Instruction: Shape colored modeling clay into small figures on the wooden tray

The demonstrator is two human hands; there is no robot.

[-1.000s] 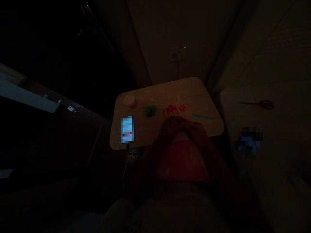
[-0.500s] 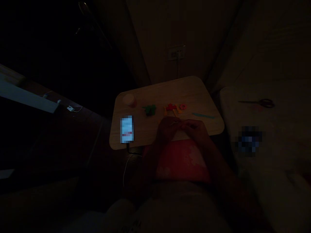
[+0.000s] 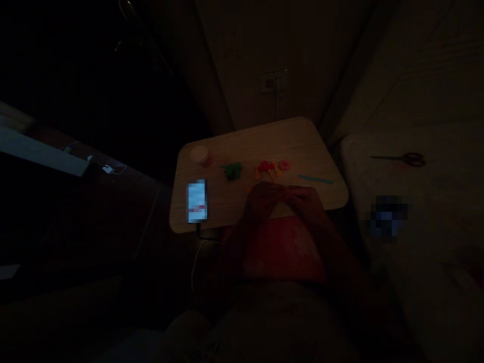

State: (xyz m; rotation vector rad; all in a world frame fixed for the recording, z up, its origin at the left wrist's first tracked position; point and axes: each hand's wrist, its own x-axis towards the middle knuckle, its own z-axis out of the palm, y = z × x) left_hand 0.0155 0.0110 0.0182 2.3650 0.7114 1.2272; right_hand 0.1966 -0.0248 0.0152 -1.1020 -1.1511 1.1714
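Both hands meet over the near edge of a small wooden table (image 3: 276, 136) in very dim light. My left hand (image 3: 262, 200) has its fingers pinched together, and my right hand (image 3: 304, 199) pinches against it from the other side. What lies between the fingertips is too dark and small to make out. Just beyond the hands are a red piece (image 3: 266, 166), several orange-yellow pieces (image 3: 272, 175) and a pink ring-shaped piece (image 3: 284, 165). Left of these sits a green piece (image 3: 232, 171). A thin teal strip (image 3: 315, 179) lies to the right of my right hand.
A lit phone (image 3: 197, 201) with a cable rests on the table's left side, below a cup (image 3: 200, 155). Scissors (image 3: 412, 159) and a blurred dark item (image 3: 386, 218) lie on the pale surface to the right. A wall socket (image 3: 275, 81) with a plugged-in cord is behind the table.
The hands stay together, with only a slight shift of the fingers. The whole view has moved a little; the things on the table keep their places.
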